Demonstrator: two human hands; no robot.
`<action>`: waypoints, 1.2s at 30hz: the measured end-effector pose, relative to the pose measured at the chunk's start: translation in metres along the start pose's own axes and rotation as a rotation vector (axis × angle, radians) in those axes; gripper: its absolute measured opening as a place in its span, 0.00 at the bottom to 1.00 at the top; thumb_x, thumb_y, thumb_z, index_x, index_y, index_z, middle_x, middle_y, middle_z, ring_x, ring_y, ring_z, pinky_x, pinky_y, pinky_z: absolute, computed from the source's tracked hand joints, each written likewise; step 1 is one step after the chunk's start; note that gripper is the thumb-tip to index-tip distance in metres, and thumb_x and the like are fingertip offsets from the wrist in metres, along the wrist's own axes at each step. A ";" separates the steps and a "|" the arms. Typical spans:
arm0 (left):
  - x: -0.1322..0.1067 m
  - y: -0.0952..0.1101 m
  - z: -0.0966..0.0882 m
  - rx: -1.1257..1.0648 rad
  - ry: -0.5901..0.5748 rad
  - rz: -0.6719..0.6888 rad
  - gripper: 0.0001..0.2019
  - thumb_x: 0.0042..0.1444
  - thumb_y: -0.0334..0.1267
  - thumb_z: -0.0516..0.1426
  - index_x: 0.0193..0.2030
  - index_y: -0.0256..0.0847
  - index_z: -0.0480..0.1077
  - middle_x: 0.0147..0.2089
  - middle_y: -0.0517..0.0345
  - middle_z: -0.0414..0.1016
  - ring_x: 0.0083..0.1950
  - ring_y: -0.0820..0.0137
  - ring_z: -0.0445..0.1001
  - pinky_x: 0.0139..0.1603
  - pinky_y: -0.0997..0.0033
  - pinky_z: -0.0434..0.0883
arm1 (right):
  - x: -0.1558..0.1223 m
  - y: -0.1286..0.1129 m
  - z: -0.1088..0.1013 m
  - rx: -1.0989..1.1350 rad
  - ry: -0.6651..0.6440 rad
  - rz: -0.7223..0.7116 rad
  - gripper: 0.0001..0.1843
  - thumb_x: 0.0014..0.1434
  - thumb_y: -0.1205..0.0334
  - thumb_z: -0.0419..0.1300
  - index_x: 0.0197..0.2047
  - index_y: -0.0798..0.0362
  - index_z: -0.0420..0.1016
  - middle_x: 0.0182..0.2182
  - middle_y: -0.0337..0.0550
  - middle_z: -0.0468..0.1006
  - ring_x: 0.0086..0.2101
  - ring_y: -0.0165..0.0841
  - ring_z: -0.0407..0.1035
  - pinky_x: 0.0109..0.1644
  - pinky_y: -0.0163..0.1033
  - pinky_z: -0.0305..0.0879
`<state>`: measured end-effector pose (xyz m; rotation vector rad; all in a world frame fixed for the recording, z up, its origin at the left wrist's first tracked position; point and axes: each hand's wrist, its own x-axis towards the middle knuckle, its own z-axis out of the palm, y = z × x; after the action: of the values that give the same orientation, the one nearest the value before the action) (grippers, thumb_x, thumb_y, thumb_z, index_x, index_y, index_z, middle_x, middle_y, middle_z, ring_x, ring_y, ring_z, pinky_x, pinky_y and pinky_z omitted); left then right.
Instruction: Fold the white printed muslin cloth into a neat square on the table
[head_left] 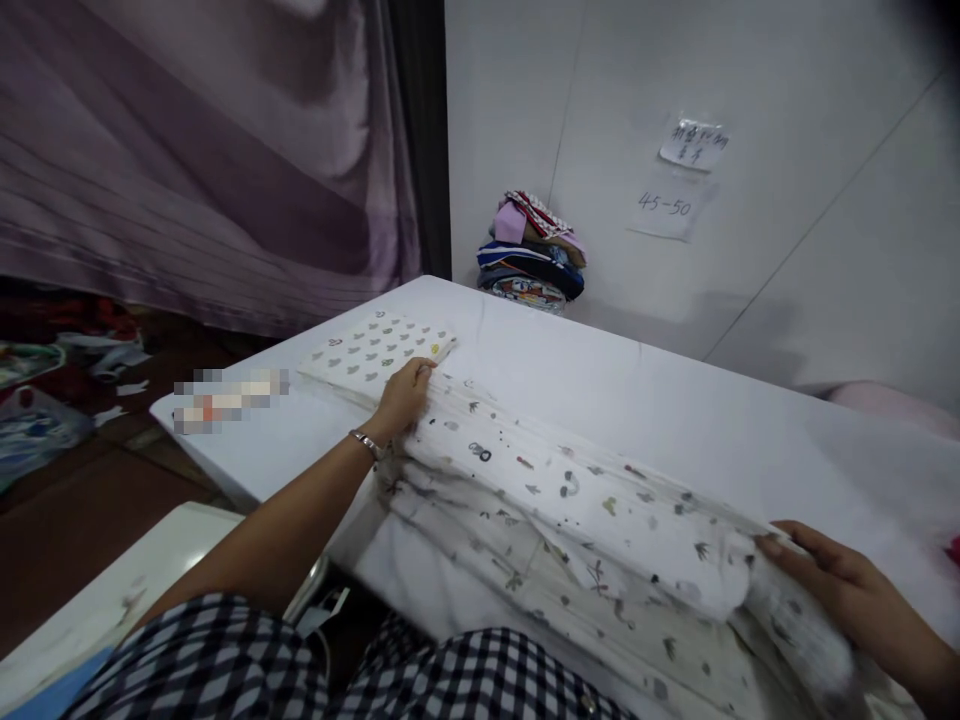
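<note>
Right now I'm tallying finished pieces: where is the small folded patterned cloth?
In the head view, the folded patterned cloth lies flat at the white table's far left end, just beyond the left hand and the long printed fabric.

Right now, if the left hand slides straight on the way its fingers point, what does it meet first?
Probably the folded printed cloth, just beyond the left hand on the white table; they look almost touching.

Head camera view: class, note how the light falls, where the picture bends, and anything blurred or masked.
Head view: soft, even light, the white table bright; dim in the left floor area; dark vignette in the top right corner. Wide-lens distortion bends the wall seams and table edge. A pixelated patch masks something left of the left hand; the printed cloth stays sharp.
</note>
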<state>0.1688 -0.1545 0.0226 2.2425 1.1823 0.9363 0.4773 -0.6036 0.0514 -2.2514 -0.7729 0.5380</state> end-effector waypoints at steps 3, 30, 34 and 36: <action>0.001 -0.005 -0.001 0.015 0.003 -0.024 0.15 0.56 0.40 0.45 0.43 0.40 0.69 0.40 0.53 0.75 0.41 0.65 0.71 0.45 0.68 0.67 | -0.001 0.001 0.003 0.039 -0.134 -0.003 0.19 0.49 0.42 0.59 0.36 0.47 0.72 0.30 0.36 0.76 0.33 0.37 0.71 0.35 0.30 0.68; -0.062 0.124 0.081 -0.120 -0.888 0.733 0.18 0.55 0.41 0.57 0.52 0.39 0.69 0.49 0.49 0.73 0.50 0.63 0.69 0.50 0.65 0.65 | -0.029 -0.007 0.003 0.076 -0.084 0.017 0.22 0.51 0.44 0.59 0.46 0.46 0.69 0.41 0.41 0.77 0.40 0.43 0.71 0.37 0.34 0.69; -0.063 0.128 0.077 -0.176 -0.886 0.647 0.14 0.56 0.41 0.57 0.48 0.41 0.71 0.44 0.52 0.74 0.44 0.66 0.71 0.43 0.69 0.66 | -0.032 -0.009 0.003 0.127 -0.088 0.036 0.23 0.52 0.44 0.58 0.48 0.47 0.69 0.41 0.41 0.77 0.38 0.41 0.71 0.36 0.34 0.69; -0.065 0.127 0.074 -0.223 -0.884 0.652 0.12 0.56 0.40 0.56 0.46 0.42 0.72 0.43 0.54 0.74 0.42 0.68 0.72 0.42 0.71 0.66 | -0.030 -0.008 0.004 0.122 -0.080 0.028 0.24 0.52 0.44 0.58 0.48 0.48 0.69 0.41 0.42 0.77 0.37 0.41 0.72 0.36 0.33 0.69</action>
<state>0.2660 -0.2822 0.0309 2.4326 -0.0411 0.1550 0.4499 -0.6164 0.0592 -2.1425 -0.7286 0.6736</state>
